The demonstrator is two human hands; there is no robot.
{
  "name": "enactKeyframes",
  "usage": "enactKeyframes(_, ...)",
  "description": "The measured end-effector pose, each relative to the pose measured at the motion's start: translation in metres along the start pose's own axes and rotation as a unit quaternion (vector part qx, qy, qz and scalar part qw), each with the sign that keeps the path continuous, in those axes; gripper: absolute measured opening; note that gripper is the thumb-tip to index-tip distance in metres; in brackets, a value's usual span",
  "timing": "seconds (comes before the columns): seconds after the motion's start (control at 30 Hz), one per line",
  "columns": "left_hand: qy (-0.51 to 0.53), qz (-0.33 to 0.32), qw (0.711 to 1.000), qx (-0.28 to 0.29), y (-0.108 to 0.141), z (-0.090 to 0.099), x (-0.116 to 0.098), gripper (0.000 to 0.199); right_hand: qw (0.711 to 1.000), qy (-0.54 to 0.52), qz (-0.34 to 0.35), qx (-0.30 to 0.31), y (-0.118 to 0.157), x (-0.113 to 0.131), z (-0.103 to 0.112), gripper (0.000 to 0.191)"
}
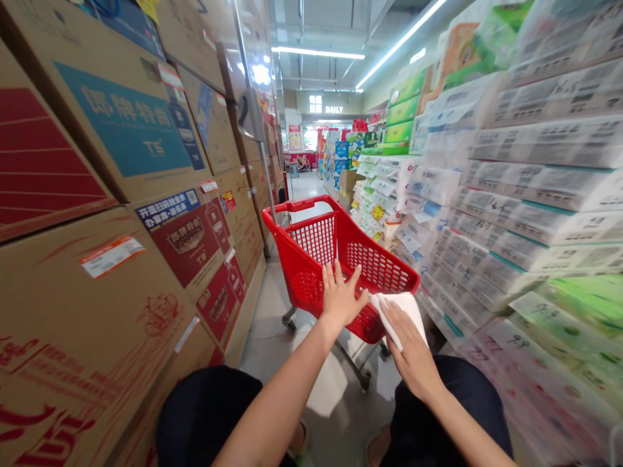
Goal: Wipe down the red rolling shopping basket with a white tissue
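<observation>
While the person sits or squats low, with dark-trousered knees (209,408) to either side, both bare arms reach forward to a red shopping cart (360,240). It stands in the aisle just ahead, its near end close to the knees and its wheels (289,322) on the pale, shiny floor (272,324). I see the left hand (341,298) spread wide above the near end of the basket, palm down and gripping nothing; from here I can't tell whether it touches the plastic. Beside it, the right hand (405,331) grasps a white cloth (411,308) at the cart's near right corner, fingers laid long across it, the cloth showing on both sides.

Brown cartons (97,305) rise in a wall on the left, one with a blue panel (126,117) marked T6. Across the aisle, plastic-wrapped packs (525,214) climb in stacks, the nearest smeared by blur. Farther off, a sign (333,109) reading DAILY hangs below bright strip lights (403,42).
</observation>
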State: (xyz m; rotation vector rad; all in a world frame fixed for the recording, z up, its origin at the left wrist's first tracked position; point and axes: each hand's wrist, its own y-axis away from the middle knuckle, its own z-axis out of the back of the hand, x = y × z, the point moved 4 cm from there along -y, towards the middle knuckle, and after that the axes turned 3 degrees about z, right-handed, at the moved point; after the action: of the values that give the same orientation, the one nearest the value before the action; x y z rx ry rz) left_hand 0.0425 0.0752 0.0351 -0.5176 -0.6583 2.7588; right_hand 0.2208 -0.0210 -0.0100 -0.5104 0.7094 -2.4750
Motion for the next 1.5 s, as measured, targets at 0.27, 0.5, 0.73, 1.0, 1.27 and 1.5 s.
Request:
enactKeyframes(0.27,-0.017,-0.168,0.985,0.042,0.002,0.008,0.006,0.069,0.999,0.049,-0.019,0.009,0.006,-0.024,0.014,0.068)
enactKeyframes(0.5,-0.005,-0.183,0.983,0.032,0.01,0.004,-0.009,0.094,0.991,0.093,-0.061,-0.077,-0.019,0.005,0.0,0.076)
enactKeyframes(0.73,0.003,-0.193,0.98,0.041,0.013,0.002,-0.012,0.095,0.99,0.112,-0.005,-0.084,-0.055,0.029,-0.013,0.08)
enactKeyframes(1.0,0.07,-0.204,0.975,0.06,0.01,0.015,-0.005,0.095,0.996,0.071,0.003,-0.053,-0.067,0.026,-0.016,0.083)
enactKeyframes(1.27,0.059,-0.233,0.971,0.011,0.018,0.013,-0.003,0.066,0.995,-0.066,-0.023,-0.077,-0.081,0.018,-0.003,0.104)
enactKeyframes(1.5,-0.064,-0.3,0.952,0.017,0.01,0.018,0.013,0.031,0.999,0.012,0.036,-0.036,-0.07,0.005,0.009,0.088)
